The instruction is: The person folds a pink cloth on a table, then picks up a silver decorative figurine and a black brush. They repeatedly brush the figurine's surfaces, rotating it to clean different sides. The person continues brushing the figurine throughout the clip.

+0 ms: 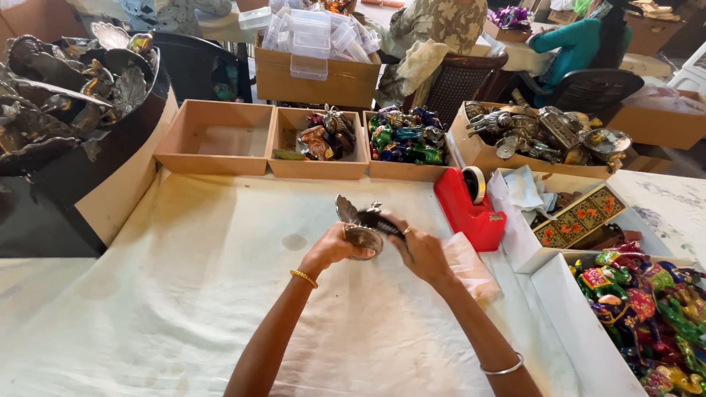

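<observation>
Above the middle of the cloth-covered bench (184, 294), the left hand (332, 248) has its grip closed on a silver bird-shaped dish (360, 226). The right hand (423, 254) has its grip narrowed on a dark brush (382, 222) lying across the dish. A red tape dispenser (471, 208) stands just right of them, toward the far edge.

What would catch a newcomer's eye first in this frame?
At centre, the left hand and right hand hold a silver bird ornament above the white cloth. Just right of them sits a red tape dispenser, and at the lower right a white box is crowded with bright painted elephants. A black tub heaped with metal pieces fills the upper left.
</observation>
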